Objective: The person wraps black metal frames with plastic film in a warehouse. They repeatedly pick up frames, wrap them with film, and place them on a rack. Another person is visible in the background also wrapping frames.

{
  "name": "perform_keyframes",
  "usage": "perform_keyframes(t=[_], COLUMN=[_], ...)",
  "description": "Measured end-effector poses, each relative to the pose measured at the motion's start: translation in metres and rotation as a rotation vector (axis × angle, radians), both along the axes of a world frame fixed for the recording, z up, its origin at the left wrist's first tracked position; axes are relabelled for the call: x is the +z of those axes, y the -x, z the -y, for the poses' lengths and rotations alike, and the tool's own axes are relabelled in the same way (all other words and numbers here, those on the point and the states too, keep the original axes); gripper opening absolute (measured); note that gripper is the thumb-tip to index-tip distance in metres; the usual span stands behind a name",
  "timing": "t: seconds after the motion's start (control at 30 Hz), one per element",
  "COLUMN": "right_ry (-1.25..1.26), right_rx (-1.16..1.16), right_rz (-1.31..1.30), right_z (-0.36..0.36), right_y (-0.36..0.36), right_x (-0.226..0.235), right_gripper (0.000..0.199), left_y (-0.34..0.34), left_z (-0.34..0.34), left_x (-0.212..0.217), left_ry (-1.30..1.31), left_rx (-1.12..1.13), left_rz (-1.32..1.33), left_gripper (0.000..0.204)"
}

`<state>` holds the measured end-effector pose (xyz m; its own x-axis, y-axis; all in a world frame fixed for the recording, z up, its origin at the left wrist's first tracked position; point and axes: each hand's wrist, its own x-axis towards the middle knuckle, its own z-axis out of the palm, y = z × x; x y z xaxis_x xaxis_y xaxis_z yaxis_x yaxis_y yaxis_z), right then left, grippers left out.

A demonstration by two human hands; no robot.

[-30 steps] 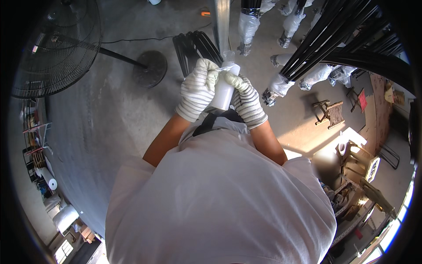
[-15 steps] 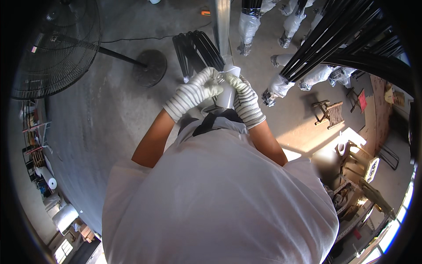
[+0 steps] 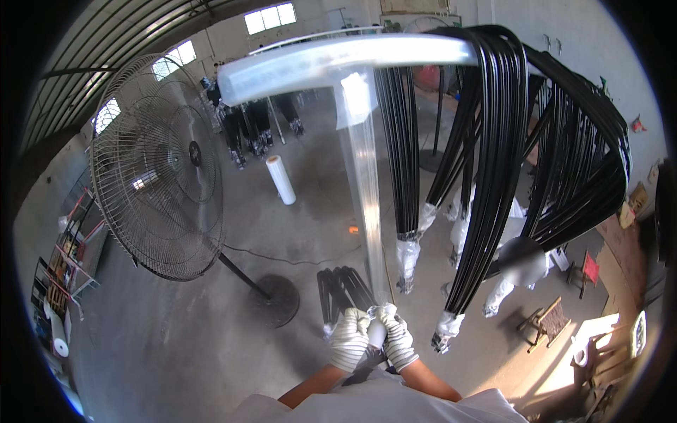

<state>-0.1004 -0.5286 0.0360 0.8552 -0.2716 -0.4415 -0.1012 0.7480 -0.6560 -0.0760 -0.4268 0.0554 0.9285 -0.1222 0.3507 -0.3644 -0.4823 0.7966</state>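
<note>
My left hand (image 3: 350,340) and my right hand (image 3: 397,337), in white gloves with grey stripes, are close together low in the middle, in front of my body. Their fingers are bent inward and pinch clear plastic film (image 3: 374,311). Between the palms shows part of a white roll (image 3: 377,334), mostly covered by the gloves. Just beyond the hands rises an upright post (image 3: 366,204) wrapped in shiny clear film, topped by a film-wrapped crossbar (image 3: 303,63). A bundle of black strips (image 3: 344,289) lies on the floor left of the post's foot.
Thick bundles of black strips (image 3: 493,162), their ends wrapped in plastic, hang at the right. A large stand fan (image 3: 159,169) with a round base (image 3: 273,302) stands left. Another white roll (image 3: 281,180) is on the floor ahead. Folding stools (image 3: 546,324) are at the right.
The view has tilted up, bringing the crossbar, hanging bundles and far wall into sight. My hands stay together at the white roll, fingers drawn closer to each other.
</note>
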Motion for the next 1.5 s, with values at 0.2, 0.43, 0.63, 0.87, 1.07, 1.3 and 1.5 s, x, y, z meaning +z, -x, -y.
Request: perform_keyframes(t=[0.2, 0.43, 0.63, 0.87, 1.07, 1.3, 1.5], right_ry=[-0.243, 0.555, 0.525, 0.146, -0.262, -0.279, -0.222], right_rx=[0.097, 0.098, 0.13, 0.265, 0.278, 0.317, 0.171], right_rz=[-0.001, 0.336, 0.421, 0.36, 0.252, 0.206, 0.146], right_z=[0.005, -0.001, 0.002, 0.002, -0.003, 0.002, 0.001], right_y=[-0.001, -0.009, -0.023, -0.025, -0.021, -0.021, -0.022], right_x=[0.018, 0.023, 0.04, 0.064, 0.063, 0.042, 0.037], right_gripper=[0.033, 0.029, 0.038, 0.039, 0.036, 0.031, 0.029], left_y=[0.009, 0.011, -0.02, -0.029, -0.013, -0.011, -0.002], left_z=[0.007, -0.013, -0.036, -0.043, -0.035, -0.032, -0.029], left_x=[0.011, -0.007, -0.002, 0.043, 0.054, 0.034, 0.031], left_ry=[0.134, -0.209, 0.412, 0.493, 0.487, 0.664, 0.77], left_rx=[0.019, 0.083, -0.415, -0.487, -0.334, -0.367, -0.281], left_rz=[-0.245, -0.2, -0.376, -0.355, -0.488, -0.313, -0.496], left_gripper=[0.001, 0.008, 0.022, 0.004, 0.014, 0.01, 0.014])
